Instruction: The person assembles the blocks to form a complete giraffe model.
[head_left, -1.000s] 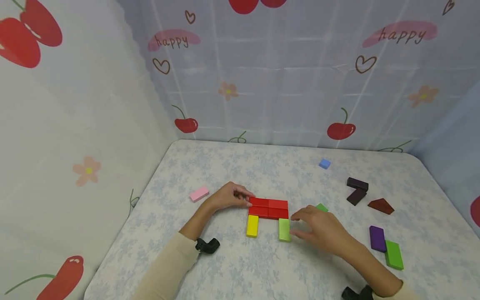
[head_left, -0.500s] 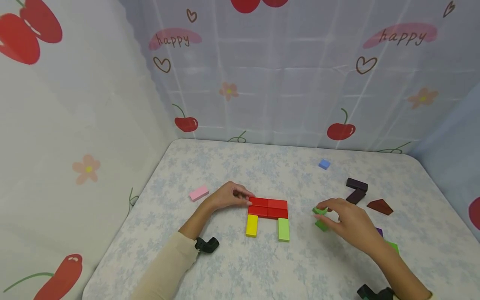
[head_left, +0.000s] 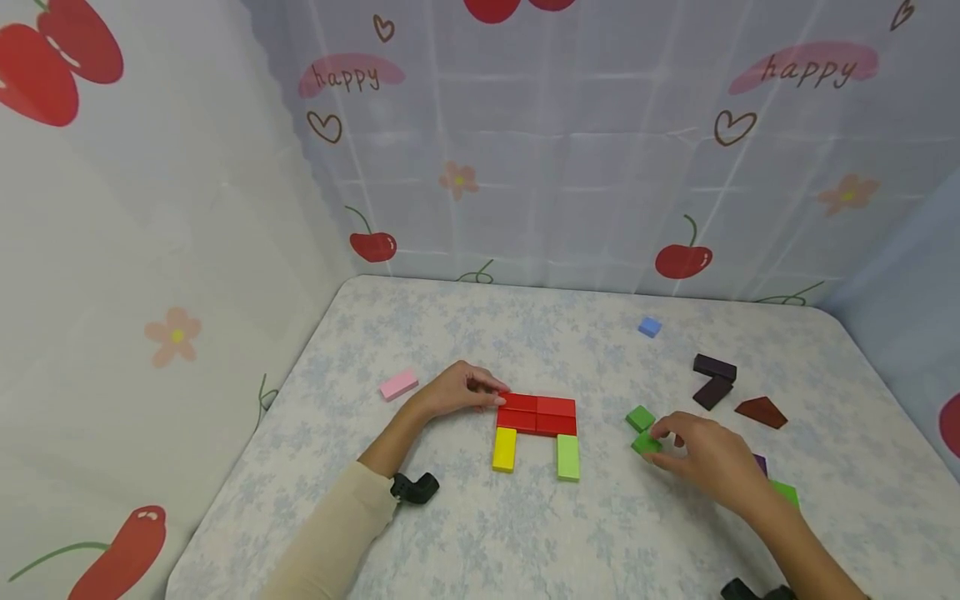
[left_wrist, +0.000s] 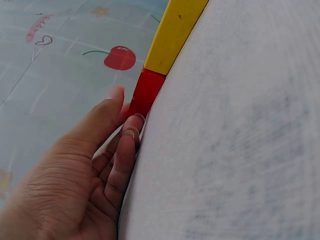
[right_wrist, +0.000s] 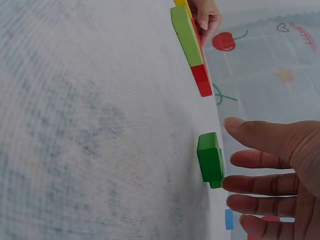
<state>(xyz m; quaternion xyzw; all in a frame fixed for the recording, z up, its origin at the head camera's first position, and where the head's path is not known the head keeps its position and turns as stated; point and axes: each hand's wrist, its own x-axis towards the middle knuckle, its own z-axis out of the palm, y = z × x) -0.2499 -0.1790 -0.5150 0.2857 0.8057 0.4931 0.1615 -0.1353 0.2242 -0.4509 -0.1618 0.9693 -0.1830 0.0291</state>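
Observation:
My left hand rests its fingertips at the left end of the red blocks, which lie together as a rectangle. Below them, a yellow block sits at the left and a light green block at the right. In the left wrist view, the thumb is raised beside the red end and the other fingers bend against it. My right hand reaches toward the nearer of two small green blocks; the other green block lies just behind. Its fingers are spread with fingertips close to the block in the right wrist view.
A pink block lies left of the left hand. A blue block, two dark blocks and a brown piece lie at the back right. Purple and bright green blocks are partly hidden behind the right forearm.
My right hand has moved right from beside the light green block to the small green blocks, then slightly nearer to the front one. My left hand stays at the red blocks.

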